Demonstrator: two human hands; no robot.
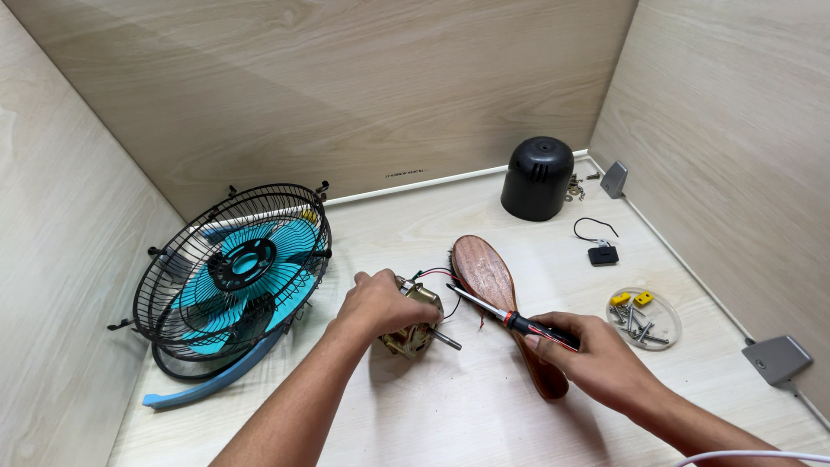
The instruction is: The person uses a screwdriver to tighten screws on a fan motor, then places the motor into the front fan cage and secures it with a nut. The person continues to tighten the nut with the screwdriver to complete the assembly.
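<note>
My left hand grips a small brass-coloured fan motor on the wooden table; its steel shaft sticks out to the right, and red, black and green wires trail from it. My right hand holds a screwdriver with a black and red handle, its tip pointing at the top of the motor. A wooden-backed brush lies under the screwdriver, bristles down, its handle partly hidden by my right hand.
A black wire fan guard with teal blades leans at the left over a blue ring. At the back stand a black motor cover and some small hardware. A clear dish of screws, a small black part with a wire and grey corner brackets lie right.
</note>
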